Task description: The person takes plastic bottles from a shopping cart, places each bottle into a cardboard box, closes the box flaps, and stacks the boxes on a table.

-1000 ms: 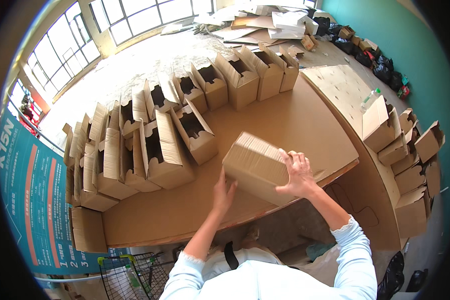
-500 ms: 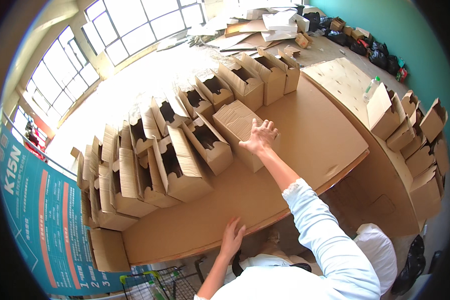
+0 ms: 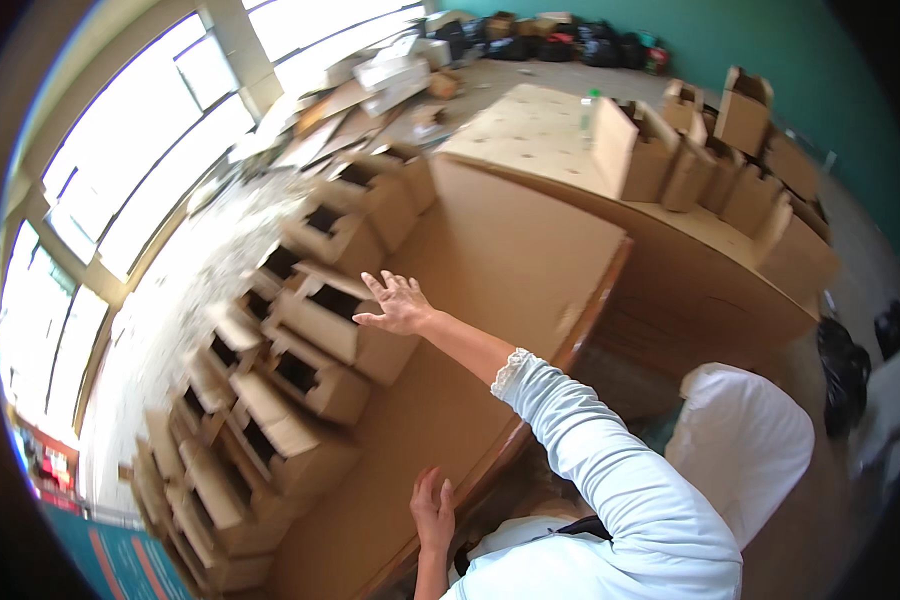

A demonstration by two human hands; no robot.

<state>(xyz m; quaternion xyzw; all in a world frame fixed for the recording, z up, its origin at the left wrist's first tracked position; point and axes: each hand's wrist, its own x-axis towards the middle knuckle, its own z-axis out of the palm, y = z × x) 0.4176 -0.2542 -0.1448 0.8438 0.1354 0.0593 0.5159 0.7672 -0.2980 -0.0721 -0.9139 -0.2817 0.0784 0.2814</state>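
A broad cardboard-covered desk (image 3: 510,240) fills the middle, with a long row of open-topped cardboard boxes (image 3: 300,370) lined along its left edge. One brown box (image 3: 345,325) sits in that row, its open end facing left. The right hand (image 3: 398,303) hovers just over this box, fingers spread and holding nothing. The left hand (image 3: 432,510) rests flat on the desk's near edge, fingers loosely together.

Bare hands, the right hand (image 3: 398,303) emerging from a long pale-blue sleeve (image 3: 610,470) with a white lace-trimmed cuff.
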